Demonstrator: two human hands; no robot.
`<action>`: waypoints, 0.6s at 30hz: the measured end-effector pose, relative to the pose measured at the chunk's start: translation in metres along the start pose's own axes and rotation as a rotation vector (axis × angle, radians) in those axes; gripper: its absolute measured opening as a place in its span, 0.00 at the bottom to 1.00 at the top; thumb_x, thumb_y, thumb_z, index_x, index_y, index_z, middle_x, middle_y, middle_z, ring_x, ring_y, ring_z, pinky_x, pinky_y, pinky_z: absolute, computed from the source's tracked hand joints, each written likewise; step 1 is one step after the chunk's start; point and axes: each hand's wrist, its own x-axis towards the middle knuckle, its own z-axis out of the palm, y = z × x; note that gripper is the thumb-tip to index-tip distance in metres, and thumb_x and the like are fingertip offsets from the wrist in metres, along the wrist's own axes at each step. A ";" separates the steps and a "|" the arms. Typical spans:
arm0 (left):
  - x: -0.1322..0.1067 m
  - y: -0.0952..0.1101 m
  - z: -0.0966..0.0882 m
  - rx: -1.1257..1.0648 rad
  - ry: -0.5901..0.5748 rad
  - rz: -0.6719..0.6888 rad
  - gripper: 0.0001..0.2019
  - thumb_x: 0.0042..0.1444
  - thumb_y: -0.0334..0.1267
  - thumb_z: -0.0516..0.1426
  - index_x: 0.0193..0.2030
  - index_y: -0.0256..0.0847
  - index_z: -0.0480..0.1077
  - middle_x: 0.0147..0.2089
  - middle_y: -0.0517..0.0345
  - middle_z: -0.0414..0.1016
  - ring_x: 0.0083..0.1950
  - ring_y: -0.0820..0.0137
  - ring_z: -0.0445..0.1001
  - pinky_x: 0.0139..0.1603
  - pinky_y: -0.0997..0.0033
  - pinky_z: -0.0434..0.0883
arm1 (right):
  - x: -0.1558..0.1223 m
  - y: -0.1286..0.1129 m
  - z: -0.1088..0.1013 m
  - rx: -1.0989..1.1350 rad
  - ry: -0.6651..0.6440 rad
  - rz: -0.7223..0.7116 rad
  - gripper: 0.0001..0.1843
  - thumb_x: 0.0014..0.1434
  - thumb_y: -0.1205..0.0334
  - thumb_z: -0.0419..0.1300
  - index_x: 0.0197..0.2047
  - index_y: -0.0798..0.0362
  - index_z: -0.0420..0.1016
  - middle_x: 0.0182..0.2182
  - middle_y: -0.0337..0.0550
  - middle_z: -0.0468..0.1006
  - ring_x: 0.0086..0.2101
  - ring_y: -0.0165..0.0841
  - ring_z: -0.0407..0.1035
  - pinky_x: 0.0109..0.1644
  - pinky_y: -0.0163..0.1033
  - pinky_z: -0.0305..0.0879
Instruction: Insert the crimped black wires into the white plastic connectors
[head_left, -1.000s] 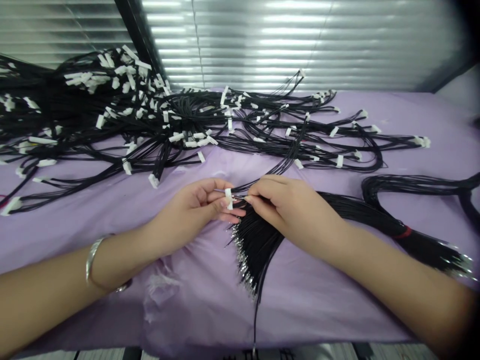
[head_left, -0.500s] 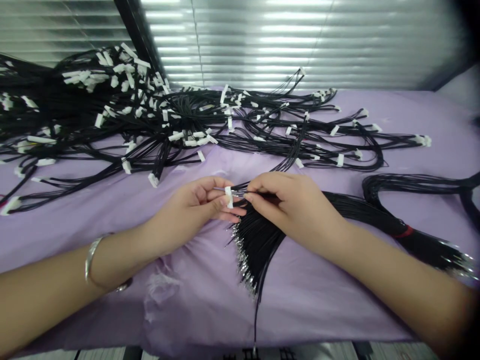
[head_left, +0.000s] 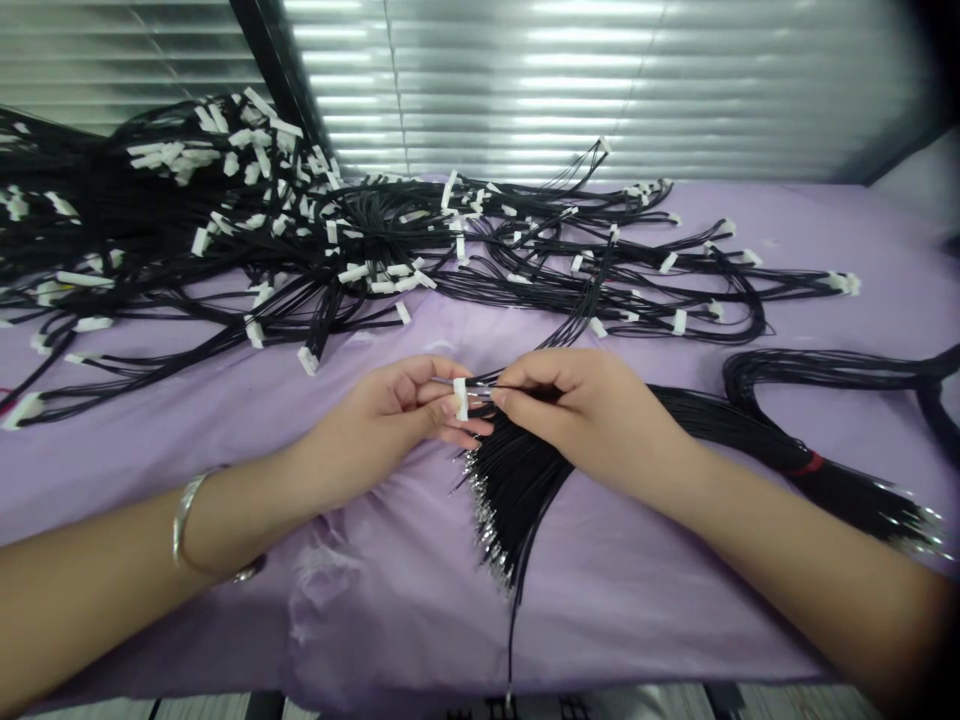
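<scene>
I monitor: black wire bundle (head_left: 529, 470), fanned, presumably for access | left hand (head_left: 401, 405) beyond bundle's tips, right hand (head_left: 592, 405) over bundle, both pinched closed | white connector housing (head_left: 460, 392), left-held, presumably for steadiness | silver-tipped wire (head_left: 480, 393), right-held near its end

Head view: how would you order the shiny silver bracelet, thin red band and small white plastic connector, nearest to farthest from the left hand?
1. Small white plastic connector: held in the left hand.
2. Shiny silver bracelet: lower left of that hand.
3. Thin red band: well to the right, around the black wire bundle.
</scene>
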 end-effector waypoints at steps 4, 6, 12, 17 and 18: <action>0.000 0.001 0.001 0.022 0.003 -0.001 0.06 0.56 0.32 0.59 0.40 0.38 0.68 0.35 0.61 0.76 0.35 0.74 0.78 0.42 0.74 0.75 | 0.000 0.000 0.000 0.025 -0.008 -0.002 0.11 0.57 0.66 0.54 0.28 0.56 0.76 0.23 0.36 0.73 0.25 0.25 0.63 0.27 0.32 0.55; 0.001 0.001 0.000 0.030 -0.001 0.001 0.06 0.56 0.32 0.59 0.40 0.37 0.69 0.35 0.60 0.76 0.35 0.75 0.78 0.41 0.75 0.75 | 0.000 0.000 0.000 0.018 0.010 -0.025 0.11 0.57 0.65 0.54 0.28 0.55 0.76 0.23 0.37 0.74 0.25 0.26 0.64 0.27 0.32 0.55; 0.000 0.003 0.000 0.044 -0.019 -0.005 0.05 0.57 0.31 0.58 0.41 0.36 0.69 0.36 0.59 0.77 0.36 0.75 0.78 0.41 0.76 0.75 | 0.000 0.000 0.001 0.001 0.041 -0.082 0.10 0.57 0.65 0.55 0.29 0.55 0.76 0.25 0.37 0.75 0.26 0.25 0.66 0.29 0.32 0.56; 0.001 0.002 -0.001 0.045 -0.017 -0.002 0.05 0.57 0.32 0.58 0.40 0.36 0.69 0.37 0.57 0.77 0.37 0.73 0.78 0.42 0.74 0.76 | -0.001 -0.001 0.002 -0.085 0.069 -0.060 0.10 0.57 0.67 0.54 0.27 0.55 0.74 0.23 0.35 0.73 0.24 0.24 0.63 0.27 0.32 0.53; 0.001 0.001 -0.001 0.039 -0.022 -0.001 0.06 0.57 0.33 0.58 0.41 0.36 0.69 0.38 0.57 0.77 0.38 0.72 0.78 0.42 0.74 0.76 | -0.001 -0.001 0.003 -0.093 0.069 -0.057 0.09 0.57 0.67 0.54 0.27 0.55 0.74 0.23 0.36 0.73 0.24 0.24 0.62 0.27 0.32 0.53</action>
